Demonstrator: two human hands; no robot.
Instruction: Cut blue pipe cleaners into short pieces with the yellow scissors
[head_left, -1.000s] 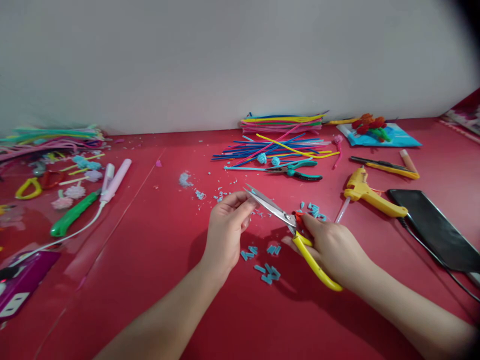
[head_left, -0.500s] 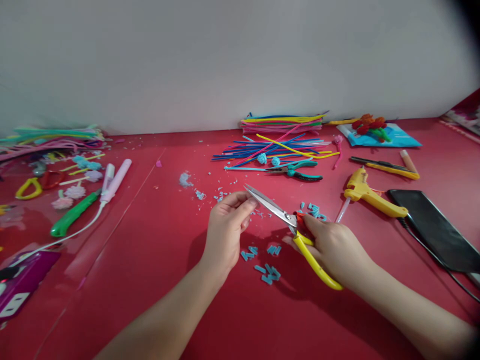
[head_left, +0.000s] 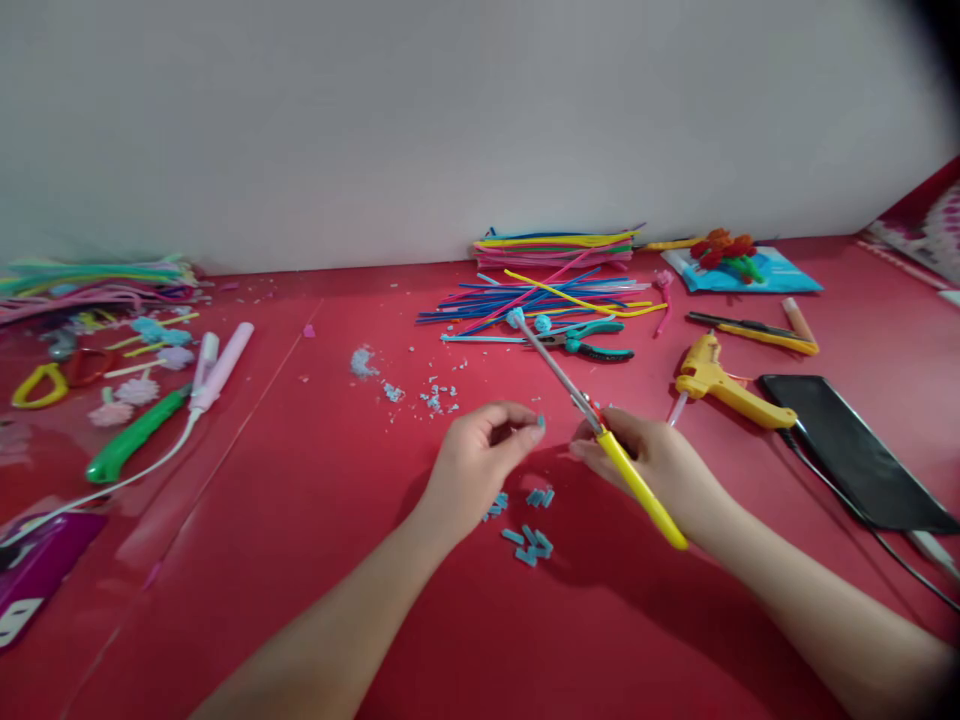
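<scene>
My left hand (head_left: 476, 460) pinches a small blue piece (head_left: 541, 422) between thumb and index finger, over the red table (head_left: 315, 620). My right hand (head_left: 652, 455) grips scissors (head_left: 637, 485) with yellow and red handles. Their blades point away toward the back left and stand apart from my left hand. Below the hands lie small groups of cut blue pieces (head_left: 529, 545), one group partly hidden by my left hand. Tiny blue scraps (head_left: 435, 398) are scattered beyond it.
Behind are loose pipe cleaners (head_left: 525, 300), pliers (head_left: 592, 340) and small blue balls. On the right lie a yellow glue gun (head_left: 727, 385) and a black phone (head_left: 855, 450). A green cutter (head_left: 139, 435), a pink tool (head_left: 225, 365) and a purple object (head_left: 52, 560) lie left.
My left hand has moved right and slightly down, away from the blade tips, and a blue piece now shows in its fingers. The scissors have turned to point farther away. The view has shifted slightly.
</scene>
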